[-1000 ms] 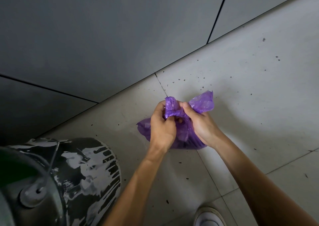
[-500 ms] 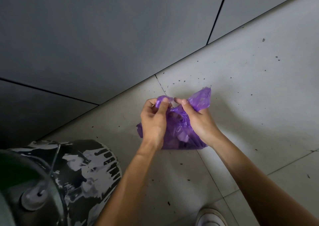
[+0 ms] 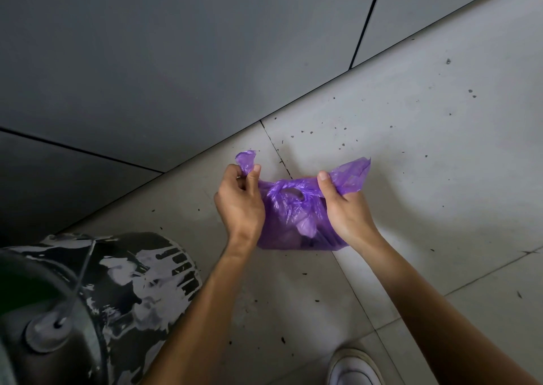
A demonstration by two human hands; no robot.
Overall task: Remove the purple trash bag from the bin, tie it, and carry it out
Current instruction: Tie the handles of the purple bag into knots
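Note:
The purple trash bag (image 3: 293, 217) hangs between my hands above the tiled floor, out of the bin. Its neck is crossed into a loose loop at the top middle. My left hand (image 3: 239, 205) pinches one twisted end of the bag, which sticks up above my fingers. My right hand (image 3: 343, 208) grips the other end, which fans out to the right. The two ends are pulled apart sideways. The bin (image 3: 97, 305), a black bucket streaked with white paint and fitted with a wire handle, stands at the lower left.
A grey panelled wall (image 3: 176, 61) fills the upper left and meets the speckled floor tiles (image 3: 440, 149) along a diagonal line. The toe of a white shoe (image 3: 354, 367) shows at the bottom edge, right of the bin.
My hands, close together on the bag's neck a second ago, have moved apart, each pulling an end of the bag outward and drawing the crossed neck tighter.

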